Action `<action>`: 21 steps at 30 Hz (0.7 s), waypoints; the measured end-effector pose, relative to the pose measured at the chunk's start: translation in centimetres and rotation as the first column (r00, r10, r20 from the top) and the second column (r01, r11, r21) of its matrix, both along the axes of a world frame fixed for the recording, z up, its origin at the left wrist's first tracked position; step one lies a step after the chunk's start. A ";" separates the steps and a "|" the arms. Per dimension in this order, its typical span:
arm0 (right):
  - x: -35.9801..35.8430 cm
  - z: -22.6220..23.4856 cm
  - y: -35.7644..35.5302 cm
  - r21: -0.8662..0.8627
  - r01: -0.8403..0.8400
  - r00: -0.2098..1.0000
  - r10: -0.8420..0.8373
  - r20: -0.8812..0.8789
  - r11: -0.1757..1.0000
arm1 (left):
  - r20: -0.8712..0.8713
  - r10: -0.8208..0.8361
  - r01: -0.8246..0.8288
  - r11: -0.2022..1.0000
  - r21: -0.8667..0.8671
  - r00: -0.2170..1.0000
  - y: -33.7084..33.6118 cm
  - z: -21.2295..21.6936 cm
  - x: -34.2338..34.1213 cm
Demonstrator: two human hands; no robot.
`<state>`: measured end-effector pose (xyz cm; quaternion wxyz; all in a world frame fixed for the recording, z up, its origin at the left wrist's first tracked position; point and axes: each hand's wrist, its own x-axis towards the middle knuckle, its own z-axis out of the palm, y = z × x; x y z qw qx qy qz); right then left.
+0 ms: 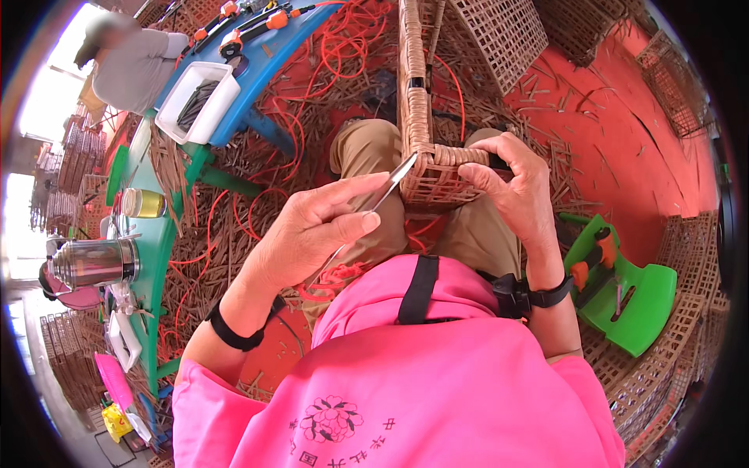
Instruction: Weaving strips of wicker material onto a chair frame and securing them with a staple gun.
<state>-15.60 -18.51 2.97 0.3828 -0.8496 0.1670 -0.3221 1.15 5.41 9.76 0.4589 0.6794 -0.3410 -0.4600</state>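
Note:
A brown woven wicker basket [459, 157] rests between my knees, one corner toward me and its long rim running away. My right hand [511, 181] is closed around the near rim at the right, thumb on top; its other fingers are partly hidden. In my left hand [312, 230] is a slim, pointed metal tool [380, 193], pinched between thumb and fingers. Its tip meets the basket's near left corner. Red material [337, 279] lies around the tool's lower end; I cannot tell whether it is a handle.
A blue table [269, 58] at the upper left bears orange-and-black power tools and a white tray [226, 87]. Along the left, a green bench [160, 257] holds a jar and a metal pot. Red hoses and cane scraps litter the floor. A green chair [644, 300] stands right; another person sits upper left.

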 end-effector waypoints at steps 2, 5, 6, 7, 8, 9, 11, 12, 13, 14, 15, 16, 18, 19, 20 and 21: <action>0.1 -0.1 -0.1 -0.026 0.008 1.000 -0.008 -0.021 1.000 | 0.265 -0.095 0.093 0.995 0.021 0.960 -0.2 0.2 0.8; 0.2 -0.1 0.0 -0.093 0.002 1.000 -0.001 0.017 0.996 | 0.212 -0.182 0.176 0.983 0.049 0.960 -0.6 1.4 2.6; 0.2 -0.1 0.1 -0.063 0.006 1.000 -0.005 0.015 0.998 | -0.058 -0.120 0.125 0.990 0.072 0.991 -0.8 1.9 3.2; 0.1 -0.1 0.1 -0.029 0.010 1.000 -0.010 0.010 1.000 | -0.289 -0.016 0.059 0.988 0.140 0.957 -0.9 2.3 3.6; 0.1 -0.1 0.1 0.002 0.006 1.000 -0.006 0.005 1.000 | -0.463 0.005 0.033 0.997 0.075 0.886 -1.0 2.3 3.4; 0.1 -0.1 0.0 -0.019 0.017 1.000 -0.017 0.016 1.000 | -0.592 0.041 -0.016 0.999 0.047 0.805 -1.0 2.3 2.9; 0.1 -0.1 -0.1 -0.062 0.012 1.000 -0.010 0.021 0.998 | -0.608 0.088 -0.074 0.996 0.049 0.789 -1.0 1.9 1.8; 0.0 -0.1 0.0 -0.054 0.010 1.000 -0.010 0.006 0.998 | -0.493 0.109 -0.086 0.994 0.068 0.863 -0.9 1.8 1.2; 0.0 -0.1 0.0 -0.050 0.013 1.000 -0.013 -0.002 0.999 | -0.366 0.111 -0.094 0.993 0.064 0.924 -0.9 1.8 0.7; 0.0 -0.1 0.0 -0.048 0.017 1.000 -0.017 -0.009 0.999 | -0.242 0.094 -0.083 0.995 0.054 0.966 -1.0 1.7 0.2; 0.1 -0.1 0.0 -0.053 0.011 1.000 -0.012 -0.003 0.999 | -0.145 0.093 -0.077 0.991 0.111 0.985 -1.1 1.8 0.0; 0.1 -0.1 0.1 -0.058 0.006 1.000 -0.006 0.004 0.998 | -0.058 0.058 -0.053 0.994 0.093 0.997 -1.2 1.8 -0.2; 0.2 0.0 0.3 -0.025 0.008 1.000 -0.008 0.016 1.000 | 0.023 0.041 -0.043 0.997 0.068 0.999 -1.5 2.0 -0.3; 0.2 0.0 0.4 0.016 0.015 1.000 -0.015 0.014 1.000 | 0.011 0.058 -0.059 0.996 0.062 0.998 -1.6 1.9 -0.4; 0.2 0.1 0.5 0.054 0.010 1.000 -0.010 0.010 0.999 | -0.007 0.072 -0.071 0.995 0.070 0.997 -1.7 1.8 -0.4; 0.2 0.1 0.5 0.035 0.022 1.000 -0.023 0.012 0.999 | -0.048 0.077 -0.075 0.996 0.039 0.996 -1.8 1.7 -0.5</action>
